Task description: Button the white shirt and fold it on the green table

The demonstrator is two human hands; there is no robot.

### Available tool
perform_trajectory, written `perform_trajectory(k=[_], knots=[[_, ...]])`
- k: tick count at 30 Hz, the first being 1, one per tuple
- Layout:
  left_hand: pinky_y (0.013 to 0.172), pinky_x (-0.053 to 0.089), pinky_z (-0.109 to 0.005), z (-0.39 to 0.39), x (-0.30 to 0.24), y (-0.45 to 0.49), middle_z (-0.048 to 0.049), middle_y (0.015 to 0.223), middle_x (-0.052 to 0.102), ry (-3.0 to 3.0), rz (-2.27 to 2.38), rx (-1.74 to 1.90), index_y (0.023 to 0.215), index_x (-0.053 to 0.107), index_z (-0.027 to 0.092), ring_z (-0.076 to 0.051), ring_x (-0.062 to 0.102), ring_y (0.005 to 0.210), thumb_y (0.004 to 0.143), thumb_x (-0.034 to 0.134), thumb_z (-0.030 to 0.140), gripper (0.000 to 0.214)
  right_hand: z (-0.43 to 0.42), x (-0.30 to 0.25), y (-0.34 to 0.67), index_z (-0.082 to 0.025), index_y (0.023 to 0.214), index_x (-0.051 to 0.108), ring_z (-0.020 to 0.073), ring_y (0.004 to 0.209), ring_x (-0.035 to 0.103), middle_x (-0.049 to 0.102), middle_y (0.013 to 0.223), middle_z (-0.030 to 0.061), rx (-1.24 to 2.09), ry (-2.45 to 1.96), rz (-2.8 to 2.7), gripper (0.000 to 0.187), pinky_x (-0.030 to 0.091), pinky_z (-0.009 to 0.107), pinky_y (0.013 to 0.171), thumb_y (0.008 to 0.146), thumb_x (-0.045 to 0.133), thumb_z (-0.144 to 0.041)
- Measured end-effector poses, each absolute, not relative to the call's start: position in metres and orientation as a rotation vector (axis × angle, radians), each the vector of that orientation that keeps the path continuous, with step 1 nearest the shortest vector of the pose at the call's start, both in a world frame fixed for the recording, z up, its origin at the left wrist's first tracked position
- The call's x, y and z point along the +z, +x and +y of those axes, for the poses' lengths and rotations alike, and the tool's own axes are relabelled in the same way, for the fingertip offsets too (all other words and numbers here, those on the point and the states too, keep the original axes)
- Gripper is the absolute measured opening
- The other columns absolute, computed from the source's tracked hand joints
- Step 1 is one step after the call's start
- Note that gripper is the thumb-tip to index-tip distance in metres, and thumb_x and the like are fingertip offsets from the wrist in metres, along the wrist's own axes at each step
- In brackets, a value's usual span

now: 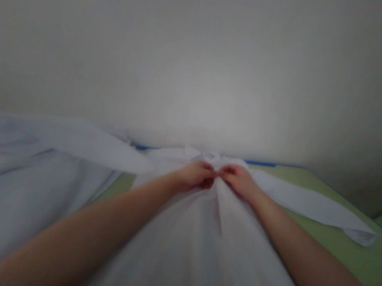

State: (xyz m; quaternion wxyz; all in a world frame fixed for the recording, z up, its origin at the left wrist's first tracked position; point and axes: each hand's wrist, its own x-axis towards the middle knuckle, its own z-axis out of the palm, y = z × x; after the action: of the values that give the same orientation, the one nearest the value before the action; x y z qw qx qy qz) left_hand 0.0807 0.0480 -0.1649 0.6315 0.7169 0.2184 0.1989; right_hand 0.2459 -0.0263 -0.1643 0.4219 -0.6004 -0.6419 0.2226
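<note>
- Head view showed both bare hands meeting at the upper front of a white garment [201, 244], which was spread over a green counter [345, 264] with its collar end [209, 156] toward the wall [199, 62].
- Left hand [197, 176] had its fingers curled in and seemed to pinch the cloth; right hand [240, 181] pinched from the other side, fingertips nearly or just touching the left's (blur hid exactly what lay between them).
- Doing this well, I judged, called for a light fingertip pinch, both hands level and both wrists relaxed, so that neither side of the cloth was dragged off line.
- Folds fanned out from the pinch toward the wearer of the camera, a likely sign of tension; easing the pull a little would probably have kept the front from creasing.
- As for its looks, the garment was plain white and softly rumpled, and seemed thin; no pattern could be made out.
- One sleeve [317, 206] stretched out to the right, fairly flat, its end slightly turned.
- More white cloth [17, 202] lay heaped at the left, and a blue edge [260, 163] bordered the counter's far side.
</note>
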Motion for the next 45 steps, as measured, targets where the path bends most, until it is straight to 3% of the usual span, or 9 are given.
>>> perform_trajectory(k=[5,11,14,17,21,29,35,40,45], knots=[[0.043,0.036,-0.021,0.055,-0.168,0.087,-0.0005,0.055,0.052,1.656,0.679,0.532,0.065,0.050,0.014,-0.009,0.049,0.046,0.073,0.057,0.030,0.019,-0.027,-0.164,0.242,-0.013,0.091,0.057,0.0116,0.072,0.055,0.061,0.082,0.0033,0.560,-1.392,-1.687,0.030,0.043,0.025,0.069,0.077,0.055,-0.040],[0.043,0.038,-0.022,0.066,-0.168,0.089,-0.0024,0.059,0.056,1.759,0.789,0.585,0.070,0.054,0.013,-0.010,0.052,0.048,0.072,0.057,0.035,0.022,-0.045,-0.151,0.233,-0.018,0.111,0.051,0.0104,0.066,0.050,0.058,0.081,0.0005,0.282,-1.553,-1.930,0.051,0.038,0.023,0.061,0.064,0.068,-0.029],[0.042,0.037,-0.021,0.069,-0.169,0.093,-0.0017,0.059,0.055,1.751,0.776,0.619,0.071,0.055,0.014,-0.009,0.051,0.048,0.073,0.057,0.032,0.019,-0.050,-0.146,0.228,-0.018,0.105,0.052,0.0107,0.065,0.050,0.058,0.080,0.0006,0.151,-1.631,-1.937,0.043,0.035,0.022,0.059,0.066,0.066,-0.030],[0.041,0.035,-0.020,0.072,-0.169,0.097,-0.0008,0.058,0.053,1.735,0.811,0.634,0.070,0.053,0.014,-0.009,0.050,0.047,0.073,0.056,0.029,0.016,-0.051,-0.147,0.222,-0.018,0.087,0.055,0.0118,0.064,0.048,0.058,0.076,0.0008,-0.045,-1.705,-1.987,0.030,0.032,0.023,0.056,0.066,0.065,-0.038],[0.042,0.035,-0.019,0.088,-0.164,0.090,-0.0009,0.057,0.052,1.717,0.964,0.747,0.069,0.052,0.015,-0.009,0.050,0.049,0.075,0.056,0.034,0.020,-0.048,-0.155,0.214,-0.018,0.065,0.058,0.0147,0.062,0.049,0.058,0.070,0.0048,-0.245,-1.839,-2.123,0.030,0.030,0.027,0.055,0.066,0.064,-0.047],[0.047,0.038,-0.020,0.113,-0.163,0.077,-0.0022,0.066,0.056,1.638,0.944,0.829,0.074,0.052,0.016,-0.008,0.050,0.051,0.077,0.055,0.033,0.018,-0.052,-0.169,0.194,-0.017,0.074,0.063,0.0214,0.068,0.055,0.062,0.076,0.0121,-0.409,-1.969,-2.059,0.048,0.037,0.031,0.059,0.074,0.047,-0.062],[0.051,0.039,-0.022,0.113,-0.168,0.079,-0.0052,0.068,0.058,1.826,1.096,0.874,0.081,0.056,0.014,-0.010,0.052,0.055,0.078,0.053,0.038,0.024,-0.048,-0.180,0.195,-0.018,0.076,0.061,0.0186,0.066,0.056,0.063,0.077,0.0091,-0.392,-2.026,-2.006,0.023,0.035,0.028,0.058,0.074,0.054,-0.039],[0.055,0.037,-0.022,0.090,-0.133,0.068,-0.0018,0.068,0.058,2.373,1.062,0.890,0.084,0.061,0.015,-0.011,0.050,0.058,0.065,0.064,0.039,0.031,-0.053,-0.178,0.210,-0.018,0.076,0.058,0.0185,0.071,0.053,0.060,0.078,0.0072,-0.336,-1.983,-1.944,0.018,0.036,0.029,0.062,0.072,0.056,-0.036],[0.057,0.035,-0.025,0.042,-0.112,0.066,-0.0002,0.053,0.054,2.756,0.762,0.335,0.059,0.065,0.019,-0.013,0.049,0.054,0.059,0.064,0.030,0.011,-0.060,-0.166,0.215,-0.016,0.083,0.058,0.0237,0.091,0.046,0.056,0.091,0.0099,-0.570,-1.837,-1.876,0.025,0.033,0.034,0.078,0.063,0.061,-0.030]])
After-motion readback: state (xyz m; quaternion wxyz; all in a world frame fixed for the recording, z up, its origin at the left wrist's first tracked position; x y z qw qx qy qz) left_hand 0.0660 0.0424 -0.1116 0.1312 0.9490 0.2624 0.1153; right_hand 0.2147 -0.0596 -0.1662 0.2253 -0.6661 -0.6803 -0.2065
